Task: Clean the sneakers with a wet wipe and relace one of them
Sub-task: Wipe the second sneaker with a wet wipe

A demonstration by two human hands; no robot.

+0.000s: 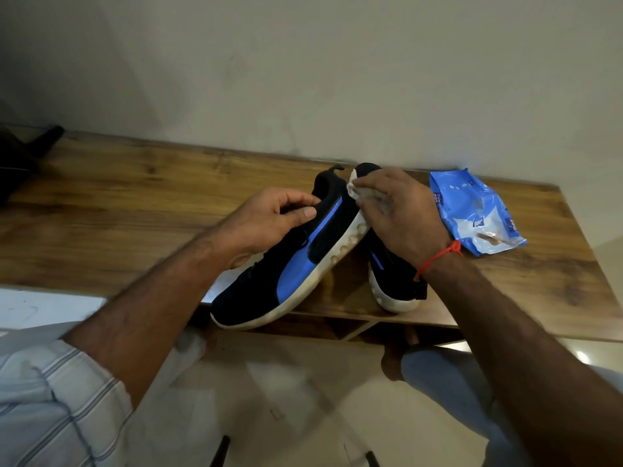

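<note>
Our left hand (266, 220) grips the black sneaker (296, 261) at its collar; our right hand (401, 214) presses a wipe (359, 190) against its heel sole, overhanging the surface (135, 210) edge.

Black sneakers (296, 261) with blue stripes and white soles on brown wood-grain desk (135, 203); blue-and-white wipes pack (478, 214) right of sneakers; red wrist thread (438, 256); striped pale sleeve (57, 406).

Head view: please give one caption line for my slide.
Left hand holds a sneaker while right hand wipes its sole with a wet wipe.
</note>
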